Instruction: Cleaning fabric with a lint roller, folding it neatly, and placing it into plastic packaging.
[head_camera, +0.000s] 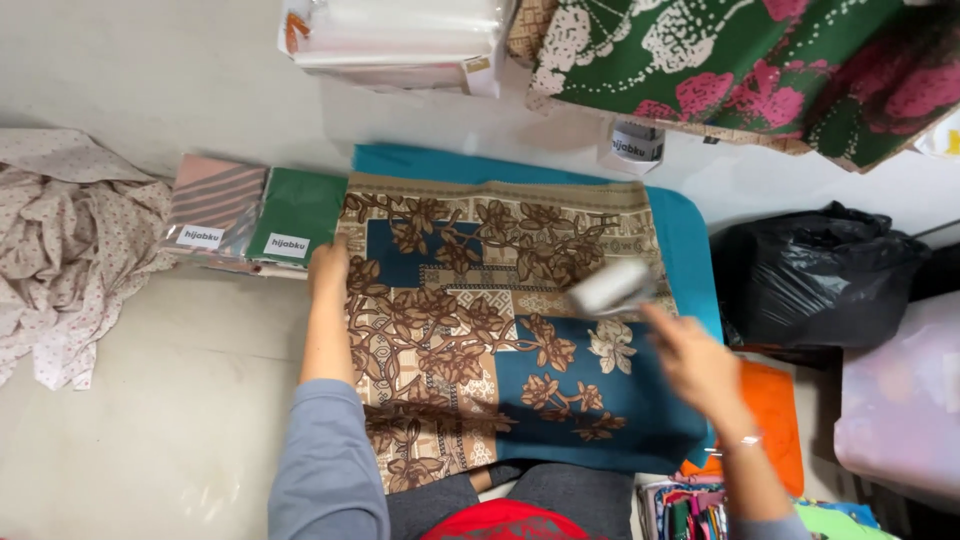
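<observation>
The right hand (697, 365) has its fingers closed round a blurred white roll-shaped object (612, 287), held over a brown floral-patterned scarf (480, 320). The left hand (328, 268) lies flat, fingers extended, pressing the scarf's left edge. The scarf lies spread on a teal cloth (690, 245) on the floor (150, 420), just beside packaged folded scarves (255, 215).

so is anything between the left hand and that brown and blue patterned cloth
Nothing visible. The left hand rests flat on the left edge of the patterned cloth, beside the green packet. The right hand holds a blurred white object above the cloth.
</observation>
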